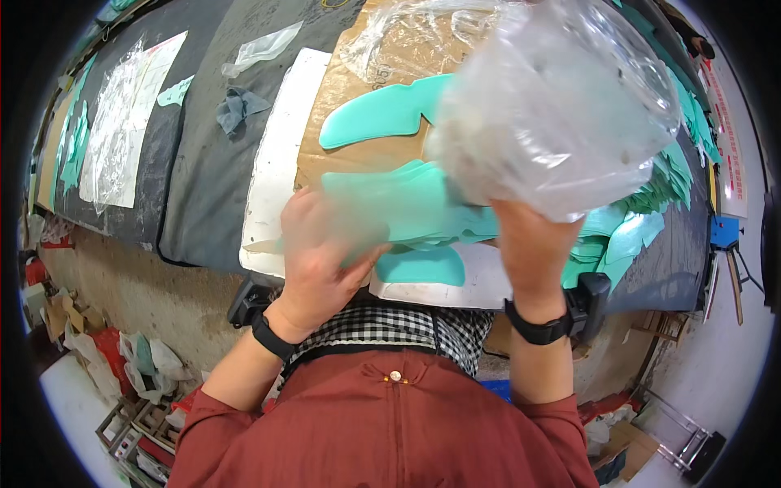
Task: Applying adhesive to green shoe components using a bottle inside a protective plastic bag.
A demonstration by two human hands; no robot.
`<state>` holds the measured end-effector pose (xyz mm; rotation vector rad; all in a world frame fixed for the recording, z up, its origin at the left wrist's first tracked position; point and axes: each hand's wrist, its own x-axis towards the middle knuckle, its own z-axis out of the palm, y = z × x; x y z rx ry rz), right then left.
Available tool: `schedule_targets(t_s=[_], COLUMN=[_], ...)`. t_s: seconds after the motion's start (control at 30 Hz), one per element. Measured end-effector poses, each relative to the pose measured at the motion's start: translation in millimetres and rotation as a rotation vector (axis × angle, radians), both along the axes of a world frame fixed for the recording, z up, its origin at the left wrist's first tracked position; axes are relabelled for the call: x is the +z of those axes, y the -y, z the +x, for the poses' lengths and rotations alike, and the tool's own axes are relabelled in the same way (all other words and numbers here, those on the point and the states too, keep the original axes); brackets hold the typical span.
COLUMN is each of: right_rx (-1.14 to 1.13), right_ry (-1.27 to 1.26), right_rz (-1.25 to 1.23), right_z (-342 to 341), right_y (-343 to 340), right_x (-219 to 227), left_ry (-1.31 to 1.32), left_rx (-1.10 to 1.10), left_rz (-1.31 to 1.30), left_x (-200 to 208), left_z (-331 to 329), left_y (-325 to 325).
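A stack of teal foam-like cut pieces (415,195) lies before me, shaped like insoles. My left hand (313,256) is at its left end, thumb along the near edge, and appears closed on it; motion blurs its fingers. My right hand (533,244) is raised over the stack's right part, closed on a large clear plastic bag (561,114). The bag is blurred and hides my fingertips and part of the work surface. One teal piece (374,114) with a notched edge lies beyond the stack on brown paper (317,163). Another teal piece (421,267) lies nearer me.
White board (281,130) lies under the brown paper on the dark-covered table (207,179). A grey cloth (240,108) and a plastic scrap (264,49) are to the left. Loose teal pieces (622,236) pile up at right. Bags (150,362) lie on the floor.
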<state>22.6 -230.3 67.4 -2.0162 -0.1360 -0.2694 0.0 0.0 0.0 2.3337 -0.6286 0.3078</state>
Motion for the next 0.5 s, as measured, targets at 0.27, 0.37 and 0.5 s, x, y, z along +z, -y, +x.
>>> schedule_targets(t_s=[0.27,0.37,0.5], right_rx=[0.034,-0.013,0.178], right_ry=[0.159,0.040,0.124], right_rz=[0.018,0.288,-0.124], right_z=[33.6,25.9,20.4], right_y=[-25.7,-44.9,-54.2], right_x=[15.7,12.6,17.9], left_ry=[0.154,0.200,0.210], left_rx=[0.034,0.016,-0.003], left_rz=[-0.057,-0.053,-0.170], left_x=[-4.4,-8.7,-28.8], left_z=[3.9,5.3,3.4], left_y=[-6.9,-10.1,-11.4])
